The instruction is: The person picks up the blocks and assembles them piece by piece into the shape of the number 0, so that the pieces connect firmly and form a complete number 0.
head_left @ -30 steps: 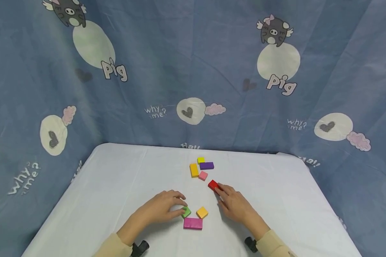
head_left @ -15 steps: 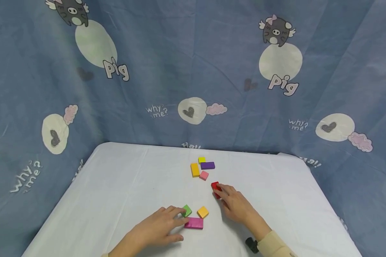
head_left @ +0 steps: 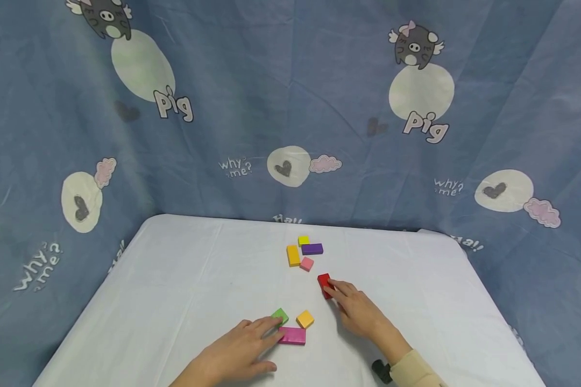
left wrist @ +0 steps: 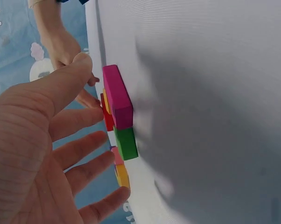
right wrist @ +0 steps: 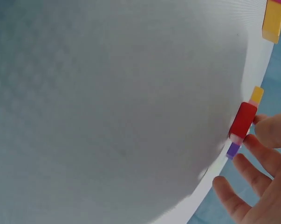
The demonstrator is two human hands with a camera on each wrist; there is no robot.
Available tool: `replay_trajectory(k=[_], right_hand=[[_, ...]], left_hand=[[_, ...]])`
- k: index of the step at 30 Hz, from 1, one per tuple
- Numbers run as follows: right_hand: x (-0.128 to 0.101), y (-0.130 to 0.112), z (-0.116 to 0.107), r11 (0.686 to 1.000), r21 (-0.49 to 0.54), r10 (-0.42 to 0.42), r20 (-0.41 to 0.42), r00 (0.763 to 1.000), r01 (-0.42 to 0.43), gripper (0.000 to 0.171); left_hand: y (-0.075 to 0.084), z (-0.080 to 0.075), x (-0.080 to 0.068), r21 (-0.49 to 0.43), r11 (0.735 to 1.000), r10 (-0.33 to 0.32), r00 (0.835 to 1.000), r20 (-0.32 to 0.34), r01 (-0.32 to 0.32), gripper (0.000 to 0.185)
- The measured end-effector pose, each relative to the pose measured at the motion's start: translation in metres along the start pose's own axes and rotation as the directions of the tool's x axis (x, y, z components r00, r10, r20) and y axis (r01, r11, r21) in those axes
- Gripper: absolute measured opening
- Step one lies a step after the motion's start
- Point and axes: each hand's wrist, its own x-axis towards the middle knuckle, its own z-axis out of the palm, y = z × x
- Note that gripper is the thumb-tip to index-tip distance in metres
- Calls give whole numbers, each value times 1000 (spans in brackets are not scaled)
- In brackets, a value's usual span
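Left of the magenta block (head_left: 295, 336), the left hand (head_left: 237, 346) has fingers outstretched, contact undeterminable; the green block (head_left: 281, 314) sits just beyond. Past the magenta block, rightward, the right hand (head_left: 360, 312), fingers extended, touches the red block (head_left: 324, 280).

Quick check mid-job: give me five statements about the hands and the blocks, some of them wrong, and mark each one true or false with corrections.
1. The right hand is next to the red rectangular block. True.
2. The purple rectangular block lies farther from the person than the red block. True.
3. The left hand has its fingers spread apart. True.
4. The block nearest the left hand is the purple one. False: the small green block and the magenta rectangular block are far nearer to it.
5. The green block is stacked on top of the magenta block. False: both rest on the white table surface, the green one lying beyond the magenta one.
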Motion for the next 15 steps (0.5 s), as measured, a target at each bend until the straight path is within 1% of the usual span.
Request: replay_trajectory(k=[9,15], right_hand=[[0,0,2,1000,-19,-25,-16,1000,24,48],[-1,3,3,1000,-1,-18,-33,999,18,50]], left_hand=[[1,6,0,27,999,19,1000,-14,-19,60],[1,8,0,12,1000,3,1000,9,-3,59]])
